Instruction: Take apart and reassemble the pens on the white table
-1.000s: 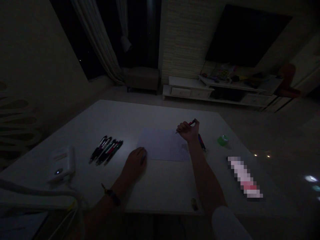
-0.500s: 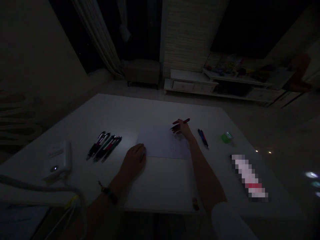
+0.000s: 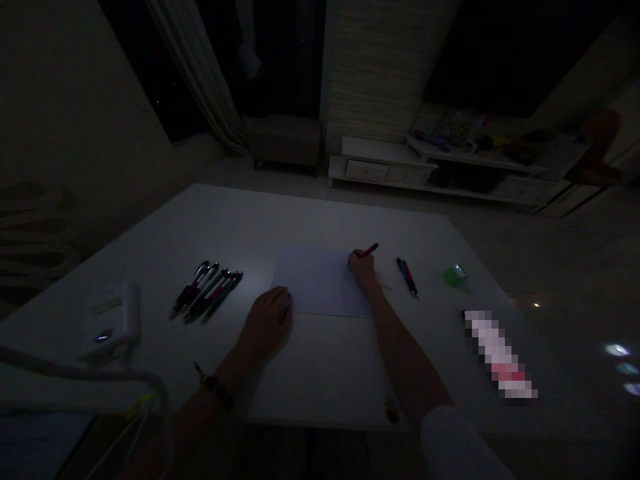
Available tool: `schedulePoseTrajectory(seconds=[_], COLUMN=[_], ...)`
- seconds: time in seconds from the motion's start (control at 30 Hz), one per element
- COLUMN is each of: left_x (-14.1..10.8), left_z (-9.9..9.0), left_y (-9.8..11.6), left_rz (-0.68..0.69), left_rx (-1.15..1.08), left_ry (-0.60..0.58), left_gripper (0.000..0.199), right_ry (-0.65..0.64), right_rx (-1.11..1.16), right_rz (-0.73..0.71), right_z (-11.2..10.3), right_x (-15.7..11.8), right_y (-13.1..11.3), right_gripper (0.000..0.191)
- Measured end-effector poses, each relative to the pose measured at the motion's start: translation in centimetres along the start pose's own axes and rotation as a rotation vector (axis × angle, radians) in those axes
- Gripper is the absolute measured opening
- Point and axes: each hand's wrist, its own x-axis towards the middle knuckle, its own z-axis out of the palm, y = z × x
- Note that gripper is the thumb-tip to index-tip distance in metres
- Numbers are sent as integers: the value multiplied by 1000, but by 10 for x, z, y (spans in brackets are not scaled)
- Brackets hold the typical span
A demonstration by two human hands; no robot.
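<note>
A sheet of white paper [image 3: 313, 281] lies in the middle of the white table [image 3: 320, 213], with faint lines of small writing on its right part. My right hand [image 3: 363, 269] grips a red pen [image 3: 369, 251] at the sheet's upper right, and the hand rests on the paper. My left hand [image 3: 267, 323] lies curled on the sheet's lower edge. A small object shows at its fingertips, too dark to name.
Several pens [image 3: 206, 295] lie left of the sheet, and a blue and a red pen [image 3: 407, 277] lie right of it. Also on the table are a green tape roll [image 3: 455, 275], a pixelated long object [image 3: 500, 357], a white device [image 3: 113, 317] with a cable [image 3: 85, 373], and a small item [image 3: 392, 410].
My right hand has moved left and down onto the sheet's upper right area with the red pen. My left hand stays in place. The view has tilted slightly.
</note>
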Motion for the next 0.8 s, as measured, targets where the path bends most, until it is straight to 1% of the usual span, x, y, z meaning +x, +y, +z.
schedulePoseTrajectory(seconds=[0.3, 0.43, 0.6, 0.73, 0.8], left_x=[1, 1, 1, 1, 1], left_z=[-2, -1, -1, -1, -2], left_y=[4, 2, 2, 2, 2], left_rz=[-23, -16, -10, -14, -16], left_rx=[-15, -27, -21, -14, -18], left_ry=[-9, -13, -10, -8, -11], left_gripper=[30, 29, 29, 28, 28], right_ry=[31, 12, 20, 33, 70], right_rx=[-38, -39, -45, 36, 93], right_rz=[-39, -41, -66, -76, -86], right_z=[2, 3, 1, -1, -4], right_x=[3, 5, 4, 5, 5], right_y=[6, 9, 8, 4, 0], right_gripper=[19, 20, 18, 17, 19])
